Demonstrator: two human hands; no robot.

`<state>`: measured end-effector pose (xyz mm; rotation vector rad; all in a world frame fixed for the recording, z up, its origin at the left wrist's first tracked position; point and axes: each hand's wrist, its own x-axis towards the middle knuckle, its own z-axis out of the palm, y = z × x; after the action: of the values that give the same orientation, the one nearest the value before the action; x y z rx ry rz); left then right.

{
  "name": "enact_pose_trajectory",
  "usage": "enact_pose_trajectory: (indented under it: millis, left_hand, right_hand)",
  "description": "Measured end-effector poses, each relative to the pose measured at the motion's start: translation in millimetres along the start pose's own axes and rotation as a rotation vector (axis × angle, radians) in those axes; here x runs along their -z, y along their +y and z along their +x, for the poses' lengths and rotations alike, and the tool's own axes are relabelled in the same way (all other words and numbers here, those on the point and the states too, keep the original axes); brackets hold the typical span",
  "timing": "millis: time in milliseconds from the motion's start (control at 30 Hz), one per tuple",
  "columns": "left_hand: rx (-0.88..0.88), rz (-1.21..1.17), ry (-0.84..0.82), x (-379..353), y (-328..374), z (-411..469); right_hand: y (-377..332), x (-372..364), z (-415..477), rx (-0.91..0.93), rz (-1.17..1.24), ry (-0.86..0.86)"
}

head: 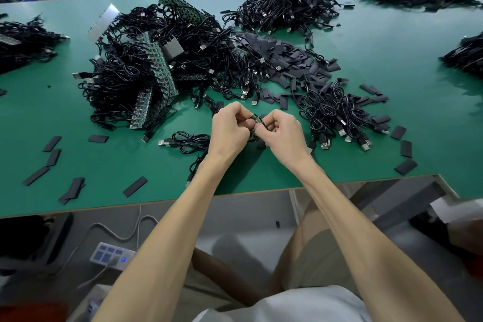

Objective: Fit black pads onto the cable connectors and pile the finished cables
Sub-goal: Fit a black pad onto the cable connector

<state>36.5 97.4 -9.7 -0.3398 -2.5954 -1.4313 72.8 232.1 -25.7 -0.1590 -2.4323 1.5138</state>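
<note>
Judging by the position of the hands, the step in hand was the fitting of a pad to one connector. The left hand and the right hand met just above the table, near its front edge, with a small green connector board pinched between them. Both grips were closed: fingers and thumb of each hand were curled onto the board, the left from one end and the right from the other, where a thin black cable left it. Whether a black pad was already between the fingers could not be determined, as the fingers covered that area.

To do the step well, one hand would need to hold the board firm by its edges while the other slid the pad on square, covering the board fully without kinking the cable at its joint. A light pinch should suffice; excess force could strain that joint.

Loose pads lay heaped beyond the hands and scattered along the front of the table. A tangle of cables on green board strips lay to the left. A smaller pile of cables, judged to be the finished ones, lay just right of the hands
</note>
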Motion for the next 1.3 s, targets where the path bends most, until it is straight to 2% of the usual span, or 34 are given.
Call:
enact_pose_trajectory:
  millis: [133,333,400,467,533,600,667,733,933,1033,1167,1300]
  left_hand:
    - [-0.013,-0.015,-0.017,7.1,-2.0,3.1]
    - [-0.015,-0.146,0.204,26.5,13.6,8.8]
    - [-0.044,-0.193,0.190,34.7,27.1,10.6]
    - [-0.089,-0.216,0.105,40.3,40.8,10.0]
    - [-0.079,-0.334,-0.053,42.7,50.0,10.3]
    - [0.043,-0.549,-0.316,42.9,54.4,10.3]
    - [0.175,-0.652,-0.579,38.3,54.7,7.5]
    - [0.214,-0.616,-0.646,26.2,48.8,2.3]
    - [0.178,-0.611,-0.207,3.2,16.8,-8.6]
    - [0.136,-0.462,-0.125,4.7,5.8,-8.4]
    - [0.045,-0.087,-0.057,18.2,-14.0,-3.8]
    - [0.033,0.074,-0.031,45.5,-33.0,2.3]
  right_hand:
    - [0.0,-0.7,1.3,-0.014,0.032,-0.002]
    - [0.2,-3.1,1.7,0.029,-0.006,-0.050]
    - [-0.3,-3.7,1.6,0.053,-0.059,-0.087]
    - [-1.5,-3.9,1.4,0.055,-0.107,-0.107]
    - [-1.9,-3.0,2.0,0.046,-0.099,-0.114]
    - [-2.8,-3.1,1.1,0.064,-0.100,-0.115]
    - [-0.7,-3.0,-0.3,0.059,-0.057,-0.110]
    - [4.4,-1.9,0.3,-0.004,0.022,-0.089]
    - [-4.1,3.8,1.8,-0.017,0.132,-0.099]
    - [-4.1,3.4,-0.8,-0.018,0.162,-0.030]
    - [-2.1,6.4,0.7,-0.013,0.138,0.141]
    - [-1.4,3.5,1.5,0.030,-0.096,0.029]
